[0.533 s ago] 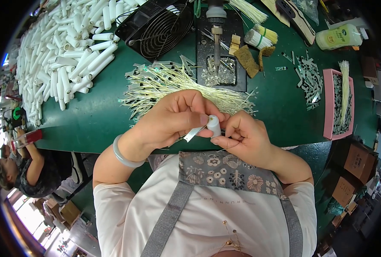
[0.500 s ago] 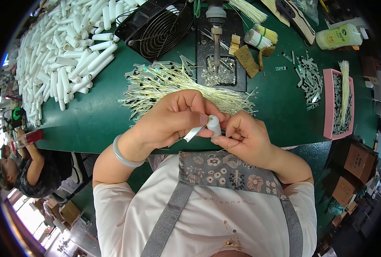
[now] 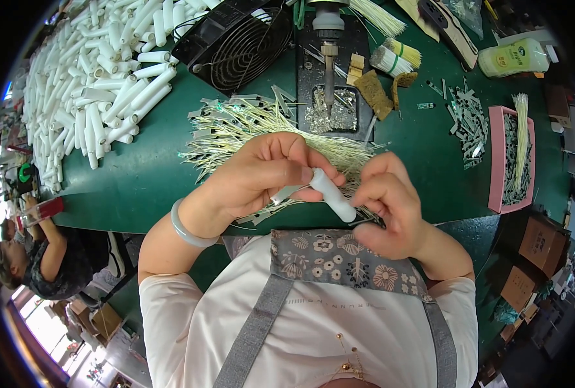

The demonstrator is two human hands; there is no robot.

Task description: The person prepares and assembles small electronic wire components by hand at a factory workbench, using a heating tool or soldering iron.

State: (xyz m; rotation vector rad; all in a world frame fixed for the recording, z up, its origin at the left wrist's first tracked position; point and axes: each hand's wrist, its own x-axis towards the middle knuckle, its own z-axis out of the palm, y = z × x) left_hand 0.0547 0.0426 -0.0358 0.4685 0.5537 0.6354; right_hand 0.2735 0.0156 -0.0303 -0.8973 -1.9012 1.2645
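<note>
A white plastic tube (image 3: 335,198) slants between my hands over the near edge of the green table. My left hand (image 3: 271,173) is closed on its upper end, pinching it between thumb and fingers. A small pale strip (image 3: 285,193) shows under the left thumb; what it joins is hidden by the fingers. Beside the tube's lower end is my right hand (image 3: 391,205), its fingers curled, its thumb apart and slightly blurred. Nothing can be seen between them except thin wires lying behind. Beyond both hands spreads a heap of pale yellow wires (image 3: 236,132) with small boards on them.
White tubes (image 3: 100,90) are piled at the far left. A black fan (image 3: 249,55) stands beside a mounted soldering iron (image 3: 328,71) with solder bits below. To the right are a brown sponge (image 3: 373,94), loose small boards (image 3: 470,123), a pink box (image 3: 496,161) and a bottle (image 3: 514,57).
The tube has swung from nearly end-on to a slant showing its length. My right hand has moved right and its thumb and fingers have parted. My left hand keeps its hold.
</note>
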